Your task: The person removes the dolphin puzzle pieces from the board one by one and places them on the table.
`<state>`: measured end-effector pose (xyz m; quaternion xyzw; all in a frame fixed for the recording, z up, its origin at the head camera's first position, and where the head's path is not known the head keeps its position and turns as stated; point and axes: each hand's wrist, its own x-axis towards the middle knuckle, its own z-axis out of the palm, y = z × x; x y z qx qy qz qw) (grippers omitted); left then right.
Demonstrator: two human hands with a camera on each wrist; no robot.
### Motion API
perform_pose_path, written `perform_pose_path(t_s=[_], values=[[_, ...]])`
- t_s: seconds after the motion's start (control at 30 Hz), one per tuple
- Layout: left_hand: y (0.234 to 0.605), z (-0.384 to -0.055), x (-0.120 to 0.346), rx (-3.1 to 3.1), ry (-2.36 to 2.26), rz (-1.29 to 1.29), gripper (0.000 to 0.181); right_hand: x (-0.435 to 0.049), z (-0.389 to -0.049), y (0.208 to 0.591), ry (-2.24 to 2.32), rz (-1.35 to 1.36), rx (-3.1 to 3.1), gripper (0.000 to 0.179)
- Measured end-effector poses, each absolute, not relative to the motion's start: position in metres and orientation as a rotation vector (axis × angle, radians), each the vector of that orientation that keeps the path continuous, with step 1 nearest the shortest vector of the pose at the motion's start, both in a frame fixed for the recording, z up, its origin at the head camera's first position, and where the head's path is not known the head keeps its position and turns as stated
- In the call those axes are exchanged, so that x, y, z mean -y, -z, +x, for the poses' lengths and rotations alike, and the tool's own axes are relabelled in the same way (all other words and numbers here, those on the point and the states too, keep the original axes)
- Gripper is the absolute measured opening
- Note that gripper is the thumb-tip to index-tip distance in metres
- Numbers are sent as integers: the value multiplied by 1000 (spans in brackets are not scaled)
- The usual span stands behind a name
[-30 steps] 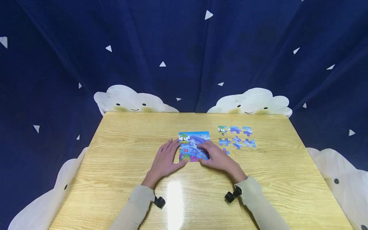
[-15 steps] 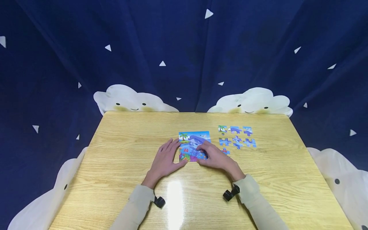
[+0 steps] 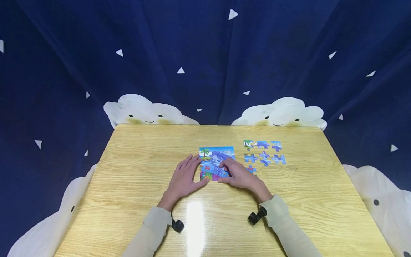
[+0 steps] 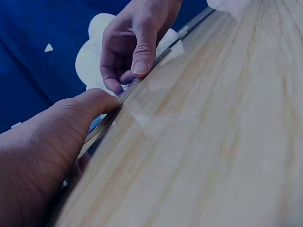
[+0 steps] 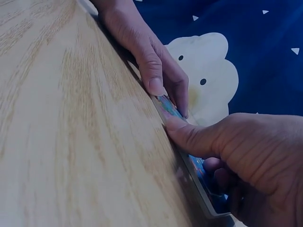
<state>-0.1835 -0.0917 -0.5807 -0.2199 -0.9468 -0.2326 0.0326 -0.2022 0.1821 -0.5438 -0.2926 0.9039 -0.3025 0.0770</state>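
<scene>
A jigsaw puzzle picture [image 3: 218, 154] with a palm tree, dolphins, a crab and coral lies flat between the hands in the head view. My left hand [image 3: 184, 178] rests at its left side, fingers fairly straight along the edge and thumb at the bottom. Curled over the lower right part, my right hand [image 3: 241, 175] has its thumb at the bottom edge. The right wrist view shows that right thumb [image 5: 189, 137] against the puzzle's near rim, with the other fingers bent behind it. Whether a loose piece is under those fingers is hidden.
Loose jigsaw pieces [image 3: 265, 159] lie in rows to the right of the picture; the right hand covers part of the lowest row. They rest on a wooden table [image 3: 147, 153]. A dark blue curtain [image 3: 205, 46] with white clouds surrounds it.
My right hand has slid slightly left along the picture's bottom edge, its thumb nearing the left thumb. The left hand, the picture and the loose pieces stay in place.
</scene>
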Motion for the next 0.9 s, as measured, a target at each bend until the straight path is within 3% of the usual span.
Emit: perform_pose_path(t_s=[0.9], values=[[581,-184,91,2927,706,-671,91,-184,-201,541,1022,-794,-2609,48]])
